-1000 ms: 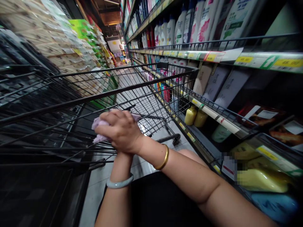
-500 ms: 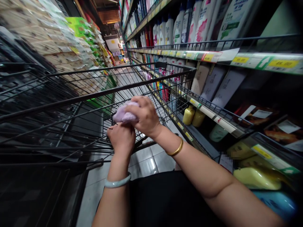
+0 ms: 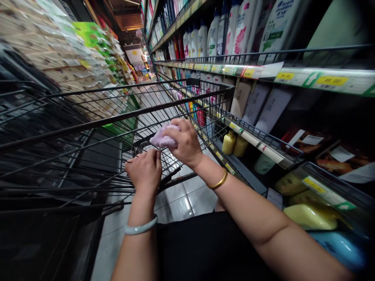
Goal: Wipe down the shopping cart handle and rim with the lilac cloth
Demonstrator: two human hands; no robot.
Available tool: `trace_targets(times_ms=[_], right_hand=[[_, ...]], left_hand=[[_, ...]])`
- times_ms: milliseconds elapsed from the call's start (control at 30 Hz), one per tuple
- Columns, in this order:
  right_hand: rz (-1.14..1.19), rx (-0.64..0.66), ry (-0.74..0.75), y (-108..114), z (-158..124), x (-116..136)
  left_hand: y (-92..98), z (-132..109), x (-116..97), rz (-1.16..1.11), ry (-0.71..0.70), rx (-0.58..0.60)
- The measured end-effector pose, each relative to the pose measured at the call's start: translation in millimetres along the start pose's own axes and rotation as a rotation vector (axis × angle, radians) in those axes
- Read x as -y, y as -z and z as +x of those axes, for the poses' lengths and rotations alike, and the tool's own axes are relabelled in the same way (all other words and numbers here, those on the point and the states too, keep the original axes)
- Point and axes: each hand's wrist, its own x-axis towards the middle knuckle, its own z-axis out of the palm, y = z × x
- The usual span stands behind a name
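Note:
My right hand (image 3: pixel 187 142) is closed around a crumpled lilac cloth (image 3: pixel 163 136), whose loose end sticks out to the left. Just below and left of it, my left hand (image 3: pixel 144 169) has its fingers curled over the black wire side of a shopping cart (image 3: pixel 102 121); the fingertips are partly hidden. A small gap lies between the cloth and my left hand. Through the wires, part of the basket floor shows beneath both hands. A pale bangle circles my left wrist, and a gold one my right.
Shelves of shampoo bottles (image 3: pixel 241 31) line the right side, with price rails (image 3: pixel 319 80) sticking out. Yellow bottles (image 3: pixel 229 143) stand lower down. Wrapped packs (image 3: pixel 38 58) are piled high at left. Pale floor tiles (image 3: pixel 175 207) run under the cart into the aisle.
My right hand with the cloth has shifted slightly right and come apart from my left hand. My left hand sits a little further left, and the view has turned slightly rightward.

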Motion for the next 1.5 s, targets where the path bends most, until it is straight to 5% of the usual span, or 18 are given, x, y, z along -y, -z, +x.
trace_targets(times_ms=[100,333,533,733,967,1167,1367,1500], right_hand=[[0.009,-0.087,-0.113,3.0,3.7,-8.8],[-0.009,0.104,0.011,-4.6,-6.9,10.2],[-0.021,-0.069,-0.119,3.5,4.6,-6.2],[-0.029,0.144,-0.047,-2.1,-6.1,8.4],[-0.014,-0.158,-0.142,11.1,9.8,-11.0],[-0.037,0.035,-0.169,5.9,4.1,-3.2],[-0.043,-0.100,-0.226,18.3,15.9,-11.7],[-0.066,-0.042,-0.279,14.9,13.3,-13.0]], left_hand=[[-0.1,-0.2,0.8,-0.001,-0.009,-0.007],[-4.1,-0.2,2.0,0.025,0.005,-0.016],[-0.9,-0.7,1.0,0.013,-0.008,-0.013],[-1.2,-1.6,1.6,0.017,0.000,-0.020],[1.2,-1.2,-0.5,0.005,-0.001,0.003],[1.3,-1.9,1.5,-0.013,-0.003,-0.003],[3.3,-1.3,0.3,-0.024,0.003,0.004],[1.9,-1.0,0.8,-0.017,-0.004,-0.003]])
